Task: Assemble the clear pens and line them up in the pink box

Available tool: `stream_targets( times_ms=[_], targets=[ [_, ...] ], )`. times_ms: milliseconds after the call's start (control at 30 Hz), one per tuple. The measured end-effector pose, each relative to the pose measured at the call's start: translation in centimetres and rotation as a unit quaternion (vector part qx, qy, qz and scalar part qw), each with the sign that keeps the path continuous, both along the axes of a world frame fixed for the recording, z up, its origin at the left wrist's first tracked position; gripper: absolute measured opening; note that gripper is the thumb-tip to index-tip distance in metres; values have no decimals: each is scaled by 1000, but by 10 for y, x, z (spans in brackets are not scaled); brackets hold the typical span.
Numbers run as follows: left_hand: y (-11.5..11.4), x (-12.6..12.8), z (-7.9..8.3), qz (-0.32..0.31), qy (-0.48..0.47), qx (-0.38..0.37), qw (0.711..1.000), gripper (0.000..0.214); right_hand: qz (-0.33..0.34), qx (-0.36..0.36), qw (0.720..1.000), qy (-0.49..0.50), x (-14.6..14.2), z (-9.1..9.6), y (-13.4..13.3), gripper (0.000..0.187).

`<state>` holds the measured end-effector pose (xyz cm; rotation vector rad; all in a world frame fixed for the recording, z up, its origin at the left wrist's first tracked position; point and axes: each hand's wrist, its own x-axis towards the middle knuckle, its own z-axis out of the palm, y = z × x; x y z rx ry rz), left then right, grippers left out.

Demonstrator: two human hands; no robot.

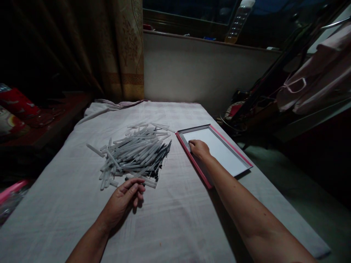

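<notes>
White checked cloth (175, 219), soft and faintly creased, covers the whole bench (315, 244), whose near corners are cut off by the frame. The surroundings at 9 o'clock and 3 o'clock are too dark to make out. A brown patterned curtain (128, 54) hangs at 11 o'clock.

At 2 o'clock from the middle of the cloth lies a shallow rectangular box (230, 157), set at a slant. It has a thin pink outer rim, grey inner walls and a smooth white floor. The right forearm hides part of its near-left rim.

At 10 o'clock from the middle lies a loose heap of thin plastic tubes (137, 153). They are translucent and straight, many have dark tips, and they are mostly fanned the same way. Single ones are too fine to tell apart.

The right hand (199, 149) lies palm down inside the box at its 9 o'clock side, the arm stretched long across the cloth. Its fingers (192, 144) are loosely bent onto the white floor just beside the wall and close around nothing visible.

The left hand (123, 199) rests at the heap's 6 o'clock edge, the wrist low on the cloth. Its fingers (135, 187) curl inward and touch the nearest tubes. I cannot tell whether they grip one.
</notes>
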<state>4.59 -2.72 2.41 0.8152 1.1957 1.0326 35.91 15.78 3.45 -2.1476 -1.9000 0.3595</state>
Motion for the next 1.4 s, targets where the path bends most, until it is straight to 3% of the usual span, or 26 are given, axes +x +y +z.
stream_targets(
  times_ms=[267,500,667,1000,1200,1400],
  targets=[
    [-1,0,-1,5,-7,4,1000,50,15,-19,997,72,28,-1,-10,28],
    [0,-1,-1,-1,-15,-3,1000,52,18,20,995,91,23,11,-29,31],
    [-1,-1,-1,-2,-17,0,1000,52,73,94,987,108,-10,23,-36,28],
    [-1,-1,0,0,-21,5,1000,47,268,65,961,30,-101,24,-51,31],
    [0,-4,-6,-15,-36,5,999,51,376,53,923,-60,-127,35,-46,36],
    [-1,-2,-5,-19,-37,2,999,52,410,44,904,-113,-133,38,-46,27]
  ],
)
